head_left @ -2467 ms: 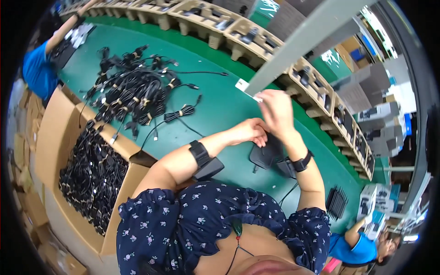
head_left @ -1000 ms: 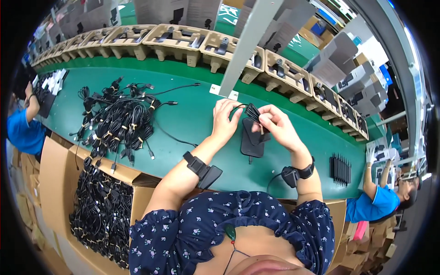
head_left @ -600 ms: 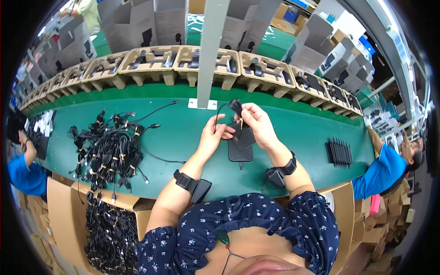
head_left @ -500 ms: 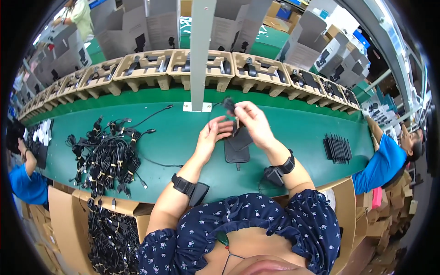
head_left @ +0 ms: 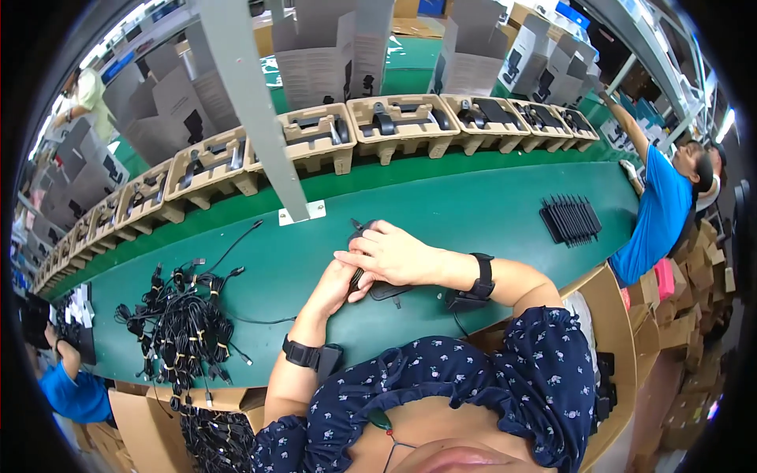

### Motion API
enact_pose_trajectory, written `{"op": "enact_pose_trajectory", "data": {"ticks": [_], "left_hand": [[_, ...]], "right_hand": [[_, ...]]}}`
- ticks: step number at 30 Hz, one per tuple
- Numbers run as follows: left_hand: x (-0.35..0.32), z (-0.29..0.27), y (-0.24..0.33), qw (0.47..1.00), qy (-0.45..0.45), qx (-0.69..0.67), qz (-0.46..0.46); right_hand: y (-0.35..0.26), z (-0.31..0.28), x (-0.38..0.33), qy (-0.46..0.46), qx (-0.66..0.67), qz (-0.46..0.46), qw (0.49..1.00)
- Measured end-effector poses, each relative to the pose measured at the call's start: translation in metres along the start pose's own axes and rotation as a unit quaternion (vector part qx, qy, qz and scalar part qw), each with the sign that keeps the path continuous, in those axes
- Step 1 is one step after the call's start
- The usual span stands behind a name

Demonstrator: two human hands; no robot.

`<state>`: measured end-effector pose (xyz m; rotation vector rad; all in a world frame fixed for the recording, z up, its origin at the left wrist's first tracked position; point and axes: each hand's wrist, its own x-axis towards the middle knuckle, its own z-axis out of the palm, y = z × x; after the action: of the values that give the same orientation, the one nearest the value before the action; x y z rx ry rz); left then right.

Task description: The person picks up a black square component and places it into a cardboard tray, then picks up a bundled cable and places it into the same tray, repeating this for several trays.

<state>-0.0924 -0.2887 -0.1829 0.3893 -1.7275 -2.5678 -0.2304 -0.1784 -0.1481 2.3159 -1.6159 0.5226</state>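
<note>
In the middle of the green table [head_left: 465,213] my two hands meet. The fingers of my right hand [head_left: 398,256] are closed over a black cable [head_left: 359,276], laid across the top of my left hand [head_left: 335,284]. My left fingers curl round the same cable from below, mostly hidden. A dark end of it pokes out above the knuckles. Partly covered by my right hand, a flat black device [head_left: 390,292] lies on the table. To the left is a tangled pile of black cables [head_left: 185,319], tied in bundles.
Brown molded trays [head_left: 402,130] holding black parts form a row behind a green ledge. A grey post [head_left: 260,118] stands before them. Black finned pieces [head_left: 569,221] lie at the right. Cardboard boxes [head_left: 619,339] flank me; people in blue [head_left: 658,213] work either side.
My hands have come together and lower, closing round the black cable that my right hand held up. My view has turned, shifting the post to the left.
</note>
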Motion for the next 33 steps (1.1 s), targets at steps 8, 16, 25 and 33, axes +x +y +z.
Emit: {"op": "enact_pose_trajectory", "data": {"ticks": [8, 16, 25, 33], "left_hand": [[0.002, -0.001, 0.009, 0.983, 0.119, -0.064, 0.121], [0.008, -0.027, 0.000, 0.978, 0.159, -0.063, 0.123], [0.006, -0.034, 0.000, 0.973, 0.173, -0.083, 0.131], [0.005, -0.034, 0.000, 0.969, 0.188, -0.094, 0.128]], "right_hand": [[0.044, -0.039, -0.010, -0.017, -0.071, 0.189, 0.979], [0.200, -0.102, -0.067, 0.313, -0.330, 0.375, 0.808], [0.306, -0.072, -0.080, 0.079, -0.425, 0.361, 0.826], [0.344, -0.011, -0.062, 0.126, -0.202, 0.596, 0.767]]}}
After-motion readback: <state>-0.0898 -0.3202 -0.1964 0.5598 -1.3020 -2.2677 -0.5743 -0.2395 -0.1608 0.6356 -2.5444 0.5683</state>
